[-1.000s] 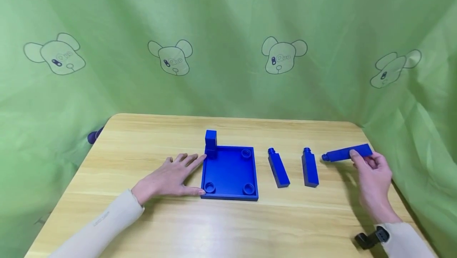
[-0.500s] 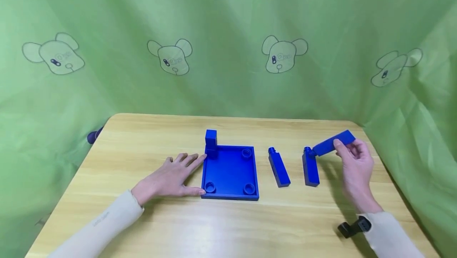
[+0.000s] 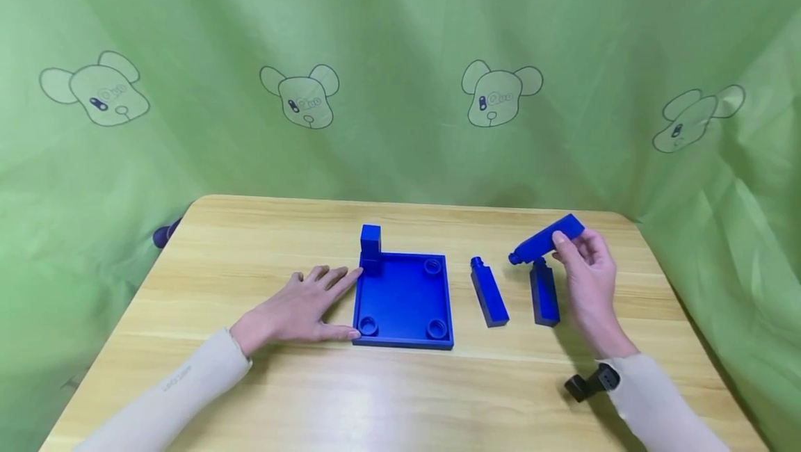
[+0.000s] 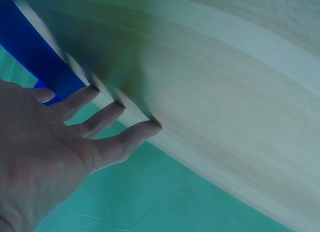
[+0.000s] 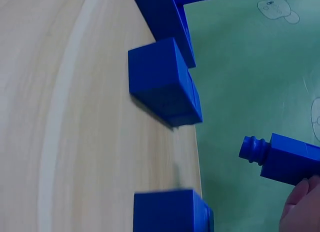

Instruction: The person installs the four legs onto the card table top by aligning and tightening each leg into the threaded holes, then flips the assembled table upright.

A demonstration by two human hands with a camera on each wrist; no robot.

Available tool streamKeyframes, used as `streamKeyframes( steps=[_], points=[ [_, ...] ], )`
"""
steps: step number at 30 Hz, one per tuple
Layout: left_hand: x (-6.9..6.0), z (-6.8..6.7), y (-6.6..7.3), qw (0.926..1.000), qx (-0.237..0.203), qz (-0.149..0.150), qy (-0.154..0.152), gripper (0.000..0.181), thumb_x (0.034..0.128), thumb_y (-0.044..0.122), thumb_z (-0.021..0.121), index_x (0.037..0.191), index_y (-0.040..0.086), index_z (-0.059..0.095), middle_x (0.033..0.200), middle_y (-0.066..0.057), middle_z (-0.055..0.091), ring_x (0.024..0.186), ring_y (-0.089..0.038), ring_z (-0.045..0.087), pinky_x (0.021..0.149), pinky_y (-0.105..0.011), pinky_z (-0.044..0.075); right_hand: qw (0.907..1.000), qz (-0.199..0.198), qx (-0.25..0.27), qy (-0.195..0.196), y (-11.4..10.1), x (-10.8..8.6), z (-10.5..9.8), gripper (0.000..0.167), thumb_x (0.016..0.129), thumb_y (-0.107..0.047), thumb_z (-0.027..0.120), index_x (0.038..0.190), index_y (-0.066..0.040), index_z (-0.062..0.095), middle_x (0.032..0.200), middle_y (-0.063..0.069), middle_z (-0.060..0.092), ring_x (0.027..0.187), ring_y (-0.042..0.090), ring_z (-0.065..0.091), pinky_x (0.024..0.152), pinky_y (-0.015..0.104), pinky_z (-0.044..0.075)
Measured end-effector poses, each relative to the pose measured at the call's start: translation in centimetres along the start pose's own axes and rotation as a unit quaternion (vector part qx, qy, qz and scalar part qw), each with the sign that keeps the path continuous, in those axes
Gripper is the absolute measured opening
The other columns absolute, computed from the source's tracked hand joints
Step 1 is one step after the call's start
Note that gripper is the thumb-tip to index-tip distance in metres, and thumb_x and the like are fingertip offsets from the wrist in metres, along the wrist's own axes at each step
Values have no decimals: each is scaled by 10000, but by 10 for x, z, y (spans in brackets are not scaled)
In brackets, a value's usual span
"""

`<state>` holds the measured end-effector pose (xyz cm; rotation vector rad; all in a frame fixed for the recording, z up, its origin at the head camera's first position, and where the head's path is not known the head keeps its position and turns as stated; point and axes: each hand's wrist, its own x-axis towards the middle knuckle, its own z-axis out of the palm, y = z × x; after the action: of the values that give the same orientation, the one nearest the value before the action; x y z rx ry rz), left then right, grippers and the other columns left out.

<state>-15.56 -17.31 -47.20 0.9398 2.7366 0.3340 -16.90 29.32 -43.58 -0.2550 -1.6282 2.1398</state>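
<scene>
A square blue tray-like base (image 3: 403,299) with raised edges lies mid-table, round threaded sockets in three of its corners. At its far left corner a blue square post (image 3: 370,240) stands upright. My left hand (image 3: 303,309) lies spread at the base's left side, with thumb and index fingertips touching the edge. In the air, my right hand (image 3: 588,278) pinches a blue square leg (image 3: 544,240) near its plain end; its threaded end points left and slightly down, as the right wrist view also shows. Below it lies another blue leg (image 3: 546,299), partly hidden behind the held one.
A further blue leg (image 3: 490,295) lies between the base and the right-hand pieces. The wooden table (image 3: 281,396) ends at a green curtain (image 3: 400,160) printed with bear heads. A dark purple object (image 3: 165,234) shows beyond the left table edge.
My right hand has carried the held leg leftward and slightly up, from right of the lying legs to above them. The left hand and the base have stayed in place.
</scene>
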Motion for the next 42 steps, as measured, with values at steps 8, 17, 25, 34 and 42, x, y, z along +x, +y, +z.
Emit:
streamKeyframes(
  steps=[8,17,25,34,42],
  points=[
    [0,-2,-1,10000,30,28,18,1135,927,904,522,1776,234,178,1734,-185,348,1549,-508,332,1125,-835,305,9986,-93,-114,-505,10,-2,24,147,1032,-75,774,1154,-57,694,1041,46,666,937,148,644,856,235,575],
    [1,-2,1,10000,-35,19,-17,1137,923,908,523,1776,235,185,1735,-185,348,1553,-515,323,1123,-842,298,9935,38,-455,-1043,12,-6,45,151,1057,-100,745,1192,-66,687,1061,21,710,962,142,675,911,256,572],
    [0,-2,0,10000,-24,25,16,1145,920,915,514,1777,235,175,1734,-191,345,1551,-516,325,1128,-842,290,9848,80,-890,-1490,19,-9,57,168,1074,-148,731,1214,-64,690,1032,-7,705,964,150,667,897,235,569],
    [-1,-1,-1,10000,3,38,5,1139,923,916,506,1777,242,171,1733,-182,350,1549,-508,331,1121,-841,302,9692,46,-1510,-1945,27,-13,67,355,1060,-196,766,1367,-41,680,1129,-3,693,1010,121,672,948,209,553],
    [0,0,-1,10000,1,45,17,1140,924,914,509,1778,240,168,1735,-184,345,1549,-509,329,1126,-839,296,9608,59,-1784,-2120,31,-14,75,363,1067,-211,752,1344,4,658,1108,7,667,963,115,639,838,208,543]
  ],
)
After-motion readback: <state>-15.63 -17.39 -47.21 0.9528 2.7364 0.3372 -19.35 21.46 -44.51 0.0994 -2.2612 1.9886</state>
